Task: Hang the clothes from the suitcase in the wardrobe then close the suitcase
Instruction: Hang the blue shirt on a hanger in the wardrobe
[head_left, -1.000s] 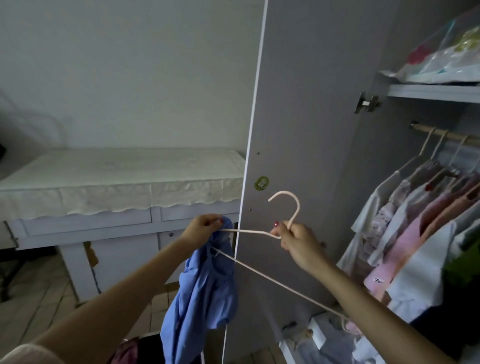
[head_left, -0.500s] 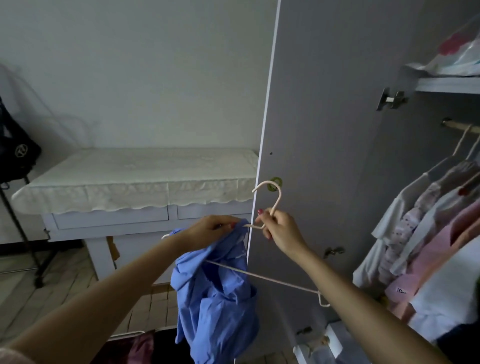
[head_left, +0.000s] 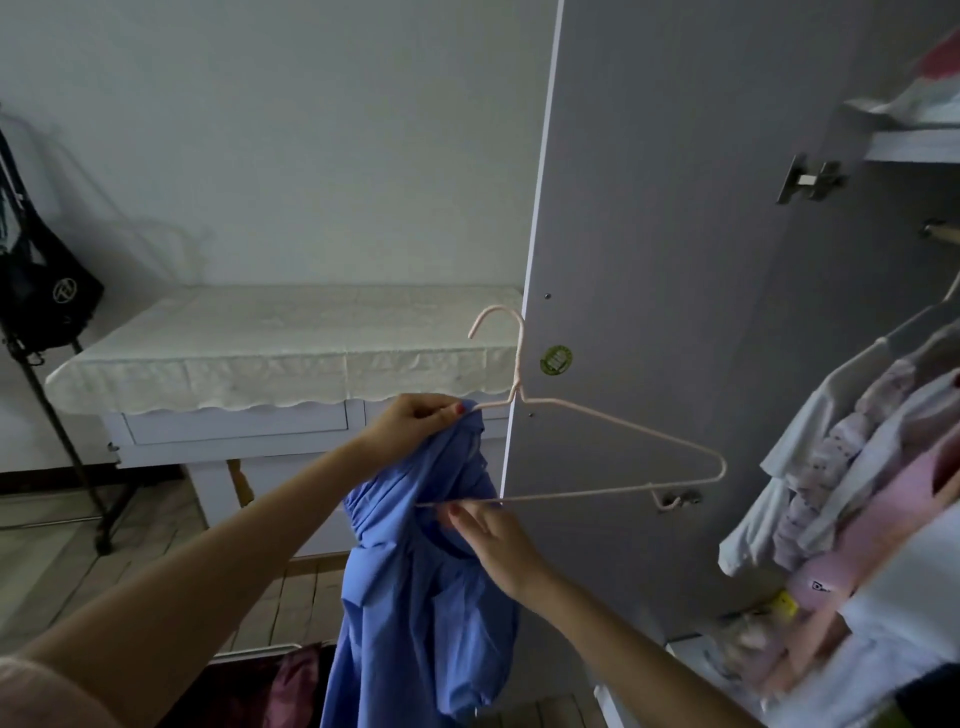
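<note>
Left hand (head_left: 415, 423) clenched round blue shirt (head_left: 426, 597) collar and left end of pink hanger (head_left: 597, 452), centre frame. Right hand (head_left: 493, 540) at 6 o'clock of it, fingers loosely curled under the bottom bar, touching shirt. Open wardrobe door (head_left: 701, 260) behind; hung clothes (head_left: 857, 467) at 3 o'clock.

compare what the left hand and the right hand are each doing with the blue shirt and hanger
The left hand sits higher, gripping the blue shirt bunched over one end of the pink hanger; the right hand sits lower, its fingers at the hanger's bottom bar. The left hand's fingers are curled tight round fabric; the right hand's fingers look straighter, though its grip is unclear. Both hold the pair up in front of the wardrobe door.
</note>
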